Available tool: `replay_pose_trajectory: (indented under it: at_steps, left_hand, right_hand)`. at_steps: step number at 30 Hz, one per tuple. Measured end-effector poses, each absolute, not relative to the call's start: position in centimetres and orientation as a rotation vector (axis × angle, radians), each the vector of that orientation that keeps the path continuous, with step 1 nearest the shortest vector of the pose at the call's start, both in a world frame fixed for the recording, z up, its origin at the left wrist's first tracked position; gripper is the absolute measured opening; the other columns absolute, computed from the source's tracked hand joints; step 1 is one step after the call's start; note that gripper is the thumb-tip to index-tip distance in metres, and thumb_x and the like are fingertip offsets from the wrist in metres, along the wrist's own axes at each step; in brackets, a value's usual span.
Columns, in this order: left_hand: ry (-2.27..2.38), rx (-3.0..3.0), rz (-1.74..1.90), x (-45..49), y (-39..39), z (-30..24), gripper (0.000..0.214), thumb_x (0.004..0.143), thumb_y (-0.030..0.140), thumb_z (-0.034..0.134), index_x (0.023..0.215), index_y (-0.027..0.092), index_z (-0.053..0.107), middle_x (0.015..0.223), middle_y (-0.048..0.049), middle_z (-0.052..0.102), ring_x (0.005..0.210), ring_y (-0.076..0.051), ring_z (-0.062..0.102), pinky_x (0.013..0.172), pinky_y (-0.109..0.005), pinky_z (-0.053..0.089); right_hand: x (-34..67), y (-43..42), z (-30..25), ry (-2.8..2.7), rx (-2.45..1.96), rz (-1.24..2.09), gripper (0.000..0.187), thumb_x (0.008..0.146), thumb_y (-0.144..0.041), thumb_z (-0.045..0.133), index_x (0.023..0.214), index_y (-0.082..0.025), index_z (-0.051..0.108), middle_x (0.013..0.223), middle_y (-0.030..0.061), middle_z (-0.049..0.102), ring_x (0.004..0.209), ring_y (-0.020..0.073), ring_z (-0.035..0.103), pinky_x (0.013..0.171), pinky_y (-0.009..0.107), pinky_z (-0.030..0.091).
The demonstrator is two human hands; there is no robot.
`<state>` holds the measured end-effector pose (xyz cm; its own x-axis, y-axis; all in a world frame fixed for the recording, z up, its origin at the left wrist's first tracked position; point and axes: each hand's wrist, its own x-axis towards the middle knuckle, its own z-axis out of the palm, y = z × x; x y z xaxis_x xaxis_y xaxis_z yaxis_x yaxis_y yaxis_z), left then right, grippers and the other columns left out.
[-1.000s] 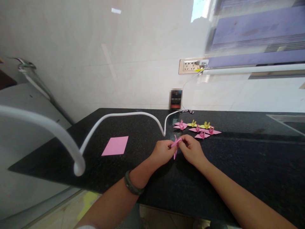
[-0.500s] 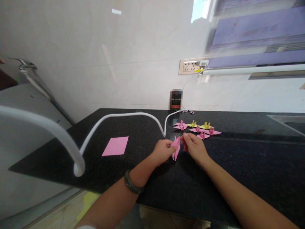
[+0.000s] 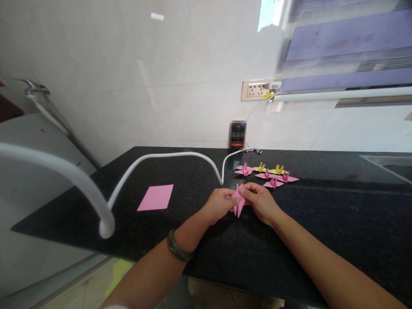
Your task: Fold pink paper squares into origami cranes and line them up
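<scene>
Between my hands, a partly folded pink origami crane (image 3: 238, 206) is held over the dark countertop, its narrow points facing up and down. My left hand (image 3: 220, 205) pinches its left side, thumb on the front. On its upper right, my right hand (image 3: 260, 201) is closed with thumb and fingers on the paper. Just beyond the right hand stand finished paper cranes, several pink (image 3: 273, 183) and two yellow (image 3: 279, 170). A flat pink paper sheet (image 3: 156, 197) lies to the left of my hands.
A white bendy stand arm (image 3: 167, 154) crosses the dark counter (image 3: 128, 244) from the left. A phone-like device with a blurred screen (image 3: 237, 135) leans on the wall below a power socket (image 3: 257, 90). At far right is a sink edge (image 3: 383, 167).
My right hand has moved left and taken hold of the upper right of the pink folded paper. My left hand keeps its grip in the same place.
</scene>
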<state>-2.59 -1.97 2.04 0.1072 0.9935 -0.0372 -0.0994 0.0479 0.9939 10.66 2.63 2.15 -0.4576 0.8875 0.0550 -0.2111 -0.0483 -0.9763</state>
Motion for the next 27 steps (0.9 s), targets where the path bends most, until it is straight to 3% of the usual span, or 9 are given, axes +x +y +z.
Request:
replay_pose_trajectory:
  at_steps: [6, 14, 18, 22, 27]
  left_hand:
    - [1.026, 1.109, 1.158, -2.34, -2.10, 2.37, 0.045, 0.060, 0.030, 0.062, 0.101, 0.012, 0.054, 0.075, -0.0068, 0.062, 0.059, -0.012, 0.056, 0.057, -0.027, 0.045]
    - [1.118, 1.140, 1.203, -2.66, -1.85, 2.30, 0.033, 0.061, 0.036, 0.060, 0.081, 0.009, 0.062, 0.073, -0.0076, 0.062, 0.065, -0.015, 0.057, 0.063, -0.028, 0.045]
    - [1.141, 1.087, 1.260, -2.81, -1.67, 2.25, 0.033, 0.062, 0.035, 0.059, 0.082, 0.008, 0.062, 0.072, -0.0078, 0.062, 0.063, -0.014, 0.057, 0.061, -0.028, 0.045]
    - [1.090, 0.993, 1.355, -3.05, -1.46, 2.25, 0.033, 0.062, 0.035, 0.060, 0.082, 0.009, 0.061, 0.075, -0.0085, 0.061, 0.063, -0.014, 0.057, 0.060, -0.027, 0.045]
    - [1.088, 0.955, 1.376, -3.14, -1.35, 2.25, 0.030, 0.061, 0.033, 0.061, 0.077, 0.009, 0.060, 0.067, -0.0056, 0.059, 0.056, -0.011, 0.054, 0.054, -0.024, 0.043]
  right_hand:
    - [10.57, 2.84, 2.05, -1.408, -0.765, 1.493, 0.019, 0.059, -0.032, 0.064, 0.063, -0.015, 0.055, 0.068, 0.0001, 0.056, 0.058, 0.0093, 0.049, 0.056, 0.023, 0.039]
    - [10.33, 2.85, 1.83, -1.401, -0.806, 1.461, 0.020, 0.057, -0.030, 0.066, 0.064, -0.015, 0.053, 0.064, -0.0023, 0.053, 0.055, 0.0073, 0.047, 0.053, 0.021, 0.039]
    - [10.42, 2.82, 1.80, -1.356, -0.881, 1.604, 0.026, 0.062, -0.039, 0.060, 0.074, -0.018, 0.051, 0.061, -0.0035, 0.051, 0.050, 0.0071, 0.046, 0.044, 0.020, 0.039]
    - [10.69, 2.84, 1.82, -1.497, -0.946, 1.592, 0.030, 0.065, -0.045, 0.054, 0.064, -0.015, 0.050, 0.055, -0.0035, 0.047, 0.046, 0.0059, 0.044, 0.040, 0.018, 0.038]
    - [10.84, 2.67, 1.96, -1.715, -0.894, 1.480, 0.028, 0.065, -0.042, 0.054, 0.065, -0.014, 0.051, 0.055, -0.0040, 0.046, 0.045, 0.0052, 0.041, 0.041, 0.018, 0.039]
